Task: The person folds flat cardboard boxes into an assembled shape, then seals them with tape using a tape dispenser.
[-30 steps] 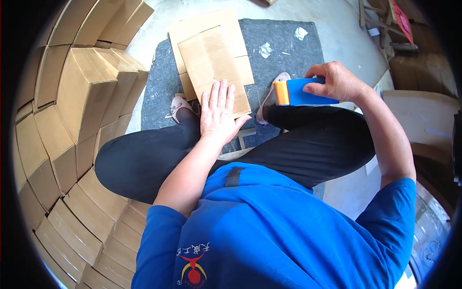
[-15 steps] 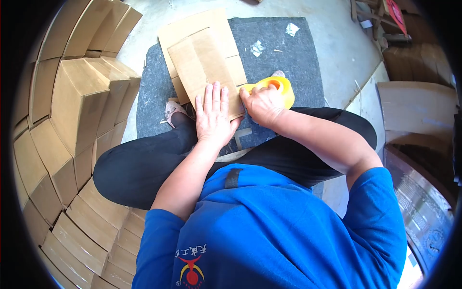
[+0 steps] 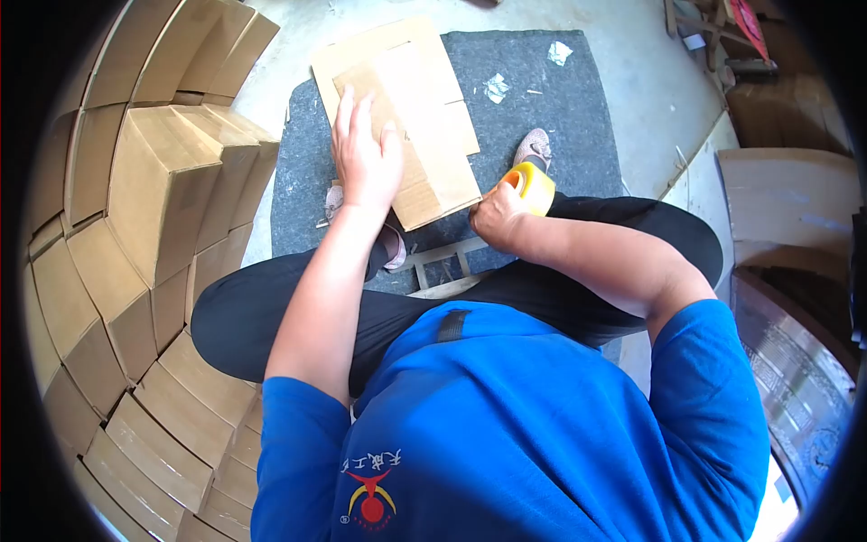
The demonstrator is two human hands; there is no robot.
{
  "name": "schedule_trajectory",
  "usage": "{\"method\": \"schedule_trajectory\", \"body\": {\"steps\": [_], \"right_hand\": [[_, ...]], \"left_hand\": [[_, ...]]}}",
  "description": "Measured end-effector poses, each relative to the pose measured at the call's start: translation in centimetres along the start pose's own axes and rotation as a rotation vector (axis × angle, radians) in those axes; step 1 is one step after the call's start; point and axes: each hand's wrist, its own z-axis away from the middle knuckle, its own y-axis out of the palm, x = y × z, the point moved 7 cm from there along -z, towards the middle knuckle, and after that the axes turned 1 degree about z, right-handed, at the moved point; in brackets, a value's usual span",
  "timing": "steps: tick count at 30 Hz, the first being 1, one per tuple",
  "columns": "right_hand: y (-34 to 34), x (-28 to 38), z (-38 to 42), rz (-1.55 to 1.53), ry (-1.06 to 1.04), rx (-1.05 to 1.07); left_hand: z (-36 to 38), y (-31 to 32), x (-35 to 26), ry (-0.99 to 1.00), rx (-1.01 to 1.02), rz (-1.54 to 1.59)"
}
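A folded brown cardboard box [image 3: 433,163] lies flat between my knees, on top of another cardboard sheet [image 3: 379,50]. My left hand [image 3: 366,158] is open at the box's left side, thumb apart and fingers stretched over the cardboard. Just beyond the near right corner of the box, my right hand [image 3: 499,217] is closed around a roll of yellow tape [image 3: 537,188], held with its hollow core facing up toward me.
Stacked cardboard boxes [image 3: 163,190] fill the left side. A dark mat [image 3: 569,108] with paper scraps [image 3: 496,88] covers the floor ahead. More cardboard [image 3: 786,194] stands at the right. A wooden frame piece [image 3: 442,262] lies between my legs.
My left hand has slid left and away from me along the box. My right hand, with the tape, has drawn closer to me, past the box's near corner.
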Motion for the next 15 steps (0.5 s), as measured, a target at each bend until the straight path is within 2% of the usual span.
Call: {"method": "schedule_trajectory", "body": {"steps": [2, 3, 4, 5, 7, 9, 11, 13, 15], "right_hand": [[-0.3, 1.4, 0.2, -0.055, -0.004, 0.001], [0.0, 1.5, -0.4, -0.161, 0.007, -0.095], [-1.1, 1.4, 0.0, -0.161, 0.009, -0.098], [-1.5, 0.5, 0.4, -0.339, 0.099, -0.031], [-2.3, -1.5, 1.5, -0.581, 0.229, 0.046], [-3.4, -4.2, 2.8, -0.554, 0.285, 0.012], [-4.5, -7.7, 3.9, -0.528, 0.378, -0.136], [-5.9, -11.1, 4.5, -0.466, 0.465, -0.208], [-6.6, -13.6, 4.2, -0.360, 0.472, -0.207]], "left_hand": [[-3.6, 1.3, 1.8, -0.002, 0.007, -0.079], [-5.2, 2.2, 2.8, 0.005, -0.004, -0.213], [-6.0, 2.2, 3.1, 0.013, -0.015, -0.348], [-6.4, 1.9, 3.7, 0.016, -0.016, -0.348], [-7.4, 1.4, 5.0, -0.194, 0.215, -0.342], [-6.8, -0.7, 6.3, -0.293, 0.097, -0.311], [-5.4, -2.4, 8.3, -0.363, -0.055, -0.167], [-2.7, -3.4, 9.6, -0.551, -0.135, -0.133], [0.6, -2.6, 10.7, -0.689, -0.128, -0.051]]}}
